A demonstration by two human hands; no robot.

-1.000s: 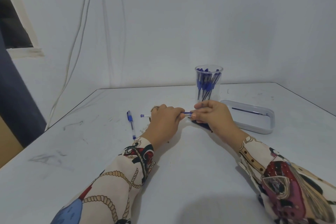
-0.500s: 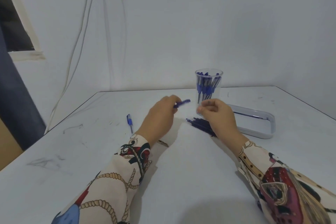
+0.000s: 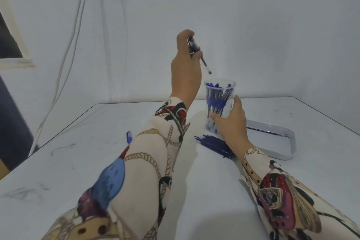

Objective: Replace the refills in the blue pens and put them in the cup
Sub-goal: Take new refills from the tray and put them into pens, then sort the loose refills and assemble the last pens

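Surface [image 3: 136, 191]: flat, white, matt, with grey scuffs and pencil-like marks toward its left edge; its far edge meets a white wall [image 3: 253, 35], and its right edge runs close along a second wall.

Room: pale cables [image 3: 64, 68] hang down the wall at left from a fitting at the top of the frame; a dark opening with a pale ledge [image 3: 17, 63] sits at far left, with a dark blue panel below it.

Cup [image 3: 220, 103]: clear plastic, upright on the surface near the far edge, holding many blue pens standing on end.

Right hand [image 3: 231, 122]: grip curled round the near side of the cup, thumb on the left wall, fingers on the right.

Left hand [image 3: 186, 68]: raised above and left of the cup, grip pinched on a blue pen [image 3: 196, 48]; the pen slants down to the right, its tip hanging over the cup's rim, apart from it.

Refills [image 3: 216, 145]: a loose bundle of dark blue rods lying on the surface just in front of the cup, partly hidden by the right wrist.

Tray [image 3: 290, 142]: shallow, clear, rounded corners, right of the cup; one thin dark rod lies inside it.

Second pen [image 3: 129, 136]: blue end showing on the surface, the rest hidden behind the left sleeve [image 3: 148, 161].

Sleeves: cream, printed with ropes and coloured motifs.
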